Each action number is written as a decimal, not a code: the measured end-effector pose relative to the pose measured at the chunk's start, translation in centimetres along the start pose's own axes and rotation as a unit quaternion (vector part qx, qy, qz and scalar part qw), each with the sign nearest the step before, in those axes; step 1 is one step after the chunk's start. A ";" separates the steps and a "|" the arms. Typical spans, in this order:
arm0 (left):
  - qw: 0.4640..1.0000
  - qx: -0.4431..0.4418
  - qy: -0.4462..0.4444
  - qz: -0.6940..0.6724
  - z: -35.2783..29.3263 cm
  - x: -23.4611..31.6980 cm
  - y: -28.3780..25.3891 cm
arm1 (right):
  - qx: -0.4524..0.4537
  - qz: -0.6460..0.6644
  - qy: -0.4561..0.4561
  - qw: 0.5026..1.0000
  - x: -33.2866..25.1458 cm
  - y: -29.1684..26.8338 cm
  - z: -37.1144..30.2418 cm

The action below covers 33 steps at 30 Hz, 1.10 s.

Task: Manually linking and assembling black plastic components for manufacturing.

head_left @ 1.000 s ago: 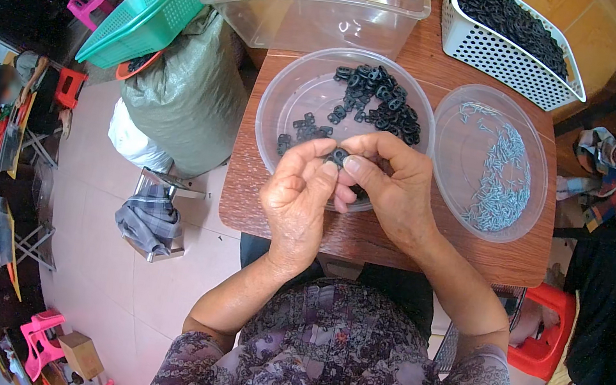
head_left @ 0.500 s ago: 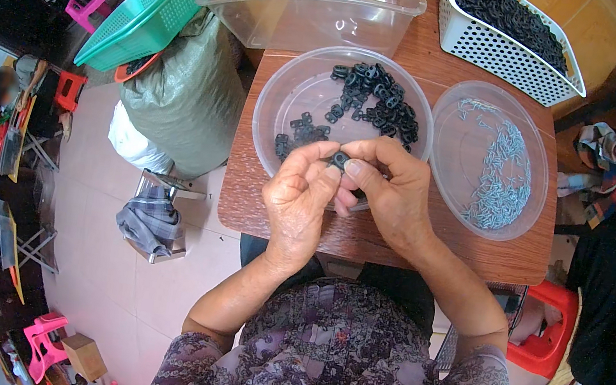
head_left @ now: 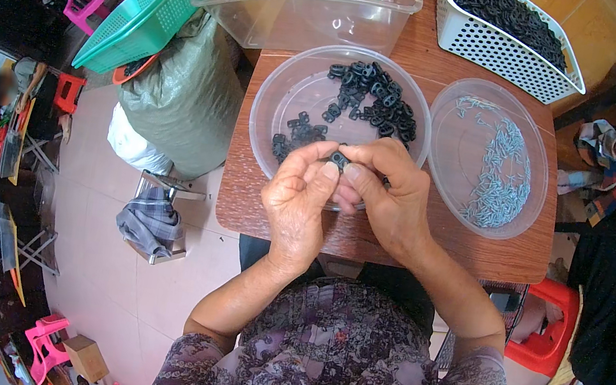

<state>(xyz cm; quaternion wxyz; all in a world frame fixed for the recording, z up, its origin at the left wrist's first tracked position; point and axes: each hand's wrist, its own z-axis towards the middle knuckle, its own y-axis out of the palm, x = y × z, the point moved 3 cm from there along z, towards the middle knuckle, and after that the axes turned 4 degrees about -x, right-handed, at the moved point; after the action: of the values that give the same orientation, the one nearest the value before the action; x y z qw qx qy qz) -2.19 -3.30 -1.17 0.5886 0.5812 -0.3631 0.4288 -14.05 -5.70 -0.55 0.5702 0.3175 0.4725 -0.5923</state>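
Observation:
A small black plastic part with a round hole (head_left: 339,159) is pinched between both my hands, over the near rim of a round clear tub (head_left: 267,100). My left hand (head_left: 300,191) grips it from the left with thumb and fingertips. From the other side my right hand (head_left: 391,188) closes on it, thumb against its edge. Inside the tub lie many like black parts (head_left: 384,101), heaped toward the right, with a smaller cluster (head_left: 301,130) at the left. To the right, a round clear lid or shallow tray (head_left: 450,161) holds a spread of small silvery screws (head_left: 501,176).
Behind the tub stands a clear rectangular bin (head_left: 309,15). A white perforated basket (head_left: 493,55) of black parts occupies the table's (head_left: 242,211) far right corner. Left of the table are a stuffed sack (head_left: 179,103), green baskets (head_left: 139,19) and a stool with cloth (head_left: 150,221). Red stools (head_left: 552,329) stand right.
Both hands stay at the same spot, still pinching the black part. The fingers have shifted slightly around it; the whole view has moved a little.

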 end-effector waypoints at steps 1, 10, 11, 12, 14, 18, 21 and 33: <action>1.000 0.004 -0.001 -0.006 0.0 0.0 0.0 | 0.001 -0.011 -0.007 1.000 -0.3 0.0 0.0; 0.992 0.039 -0.069 -0.100 0.2 0.0 0.3 | 0.031 -0.152 -0.122 0.980 -0.8 0.3 -0.3; 0.992 0.038 -0.070 -0.101 0.2 0.0 0.4 | 0.036 -0.175 -0.138 0.974 -0.9 0.2 -0.4; 0.990 0.043 -0.071 -0.116 0.2 -0.1 0.5 | 0.035 -0.174 -0.138 0.974 -0.9 0.2 -0.3; 0.988 0.049 -0.072 -0.131 0.1 -0.1 0.5 | 0.048 -0.217 -0.176 0.959 -1.2 0.3 -0.4; 0.986 0.040 -0.071 -0.147 0.2 -0.5 0.3 | 0.063 -0.228 -0.202 0.950 -1.1 0.4 -0.4; 0.986 0.029 -0.073 -0.144 0.3 -0.4 0.4 | 0.076 -0.226 -0.201 0.950 -0.9 0.3 -0.4; 0.992 0.035 -0.073 -0.096 0.3 0.0 0.6 | 0.071 -0.178 -0.166 0.967 -0.3 -0.1 -0.8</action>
<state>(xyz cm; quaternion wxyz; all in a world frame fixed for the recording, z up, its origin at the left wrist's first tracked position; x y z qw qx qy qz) -2.69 -3.66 -0.94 0.5785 0.6632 -0.3321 0.3394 -14.23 -4.86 -0.55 0.5021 0.1650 0.3766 -0.7608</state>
